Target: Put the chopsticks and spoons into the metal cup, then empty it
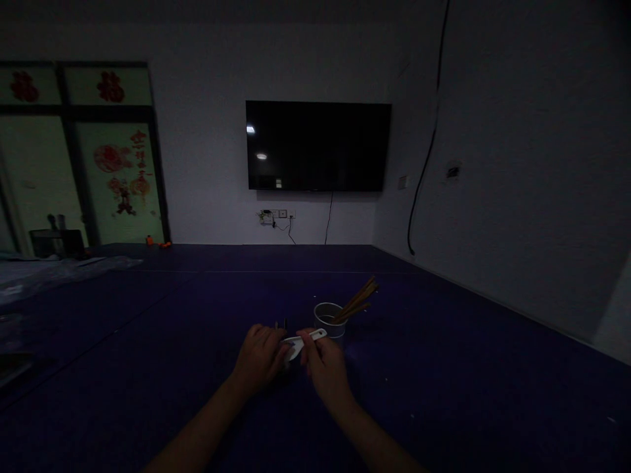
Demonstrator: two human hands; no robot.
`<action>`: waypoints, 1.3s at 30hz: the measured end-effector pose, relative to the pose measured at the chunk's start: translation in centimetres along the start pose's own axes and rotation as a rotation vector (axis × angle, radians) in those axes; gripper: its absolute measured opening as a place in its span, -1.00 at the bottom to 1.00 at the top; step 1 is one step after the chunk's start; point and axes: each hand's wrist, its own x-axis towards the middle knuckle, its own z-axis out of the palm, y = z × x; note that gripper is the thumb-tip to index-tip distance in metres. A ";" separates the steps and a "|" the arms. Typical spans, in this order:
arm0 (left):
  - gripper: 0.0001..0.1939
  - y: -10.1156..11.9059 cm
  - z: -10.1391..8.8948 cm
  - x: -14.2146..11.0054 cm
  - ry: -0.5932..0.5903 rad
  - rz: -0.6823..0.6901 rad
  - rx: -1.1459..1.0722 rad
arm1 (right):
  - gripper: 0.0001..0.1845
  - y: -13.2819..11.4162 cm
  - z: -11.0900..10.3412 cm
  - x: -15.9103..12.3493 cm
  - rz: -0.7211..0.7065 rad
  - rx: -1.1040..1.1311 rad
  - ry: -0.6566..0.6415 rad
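Note:
In the head view, a white soup spoon (319,334) with a hole in its handle end lies between my two hands. My right hand (326,369) is closed around its handle. My left hand (259,358) is curled at the bowl end, with thumb and fingers on it. A small dark upright thing (285,323) pokes up just past my left fingers; its kind cannot be made out. Right behind my right hand stands a grey metal-looking cup (323,315). Several brown wooden chopsticks (359,299) lean out of it to the right.
The dark blue surface (444,394) reaches to the walls, with small white specks on it. Clear plastic wrapping (64,272) lies at the left, near a dark box (58,243). A television (318,146) hangs on the back wall. A black cable (424,171) runs down the right wall.

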 end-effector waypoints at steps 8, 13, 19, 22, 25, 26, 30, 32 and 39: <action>-0.64 -1.2 0.8 -0.5 -0.129 -0.183 -0.041 | -0.52 -1.3 -2.6 0.7 -0.048 -0.060 0.380; -0.63 -1.3 1.1 -0.7 -0.177 -0.217 -0.048 | -0.56 -1.6 -4.1 1.6 -0.162 -0.277 0.516; -0.60 -1.1 0.9 -0.5 -0.208 -0.246 -0.055 | -0.62 -1.0 -4.5 2.2 -0.208 -0.338 0.517; -0.61 -1.1 1.0 -0.5 -0.216 -0.241 -0.053 | -0.61 -0.5 -4.5 2.4 -0.195 -0.382 0.473; -0.64 -1.1 1.1 -0.5 -0.218 -0.223 -0.050 | -0.56 -0.1 -4.5 2.7 -0.161 -0.402 0.430; -0.65 -1.1 1.1 -0.5 -0.216 -0.223 -0.048 | -0.54 -0.1 -4.6 2.7 -0.156 -0.413 0.417; -0.68 -1.1 1.1 -0.5 -0.239 -0.230 -0.059 | -0.48 0.0 -4.8 2.9 -0.112 -0.529 0.382; -0.68 -1.1 1.2 -0.5 -0.266 -0.236 -0.058 | -0.47 -0.1 -4.9 2.9 -0.052 -0.621 0.378; -0.69 -1.2 1.5 -0.7 -0.270 -0.248 -0.044 | -0.48 -0.1 -5.7 3.2 0.063 -0.791 0.330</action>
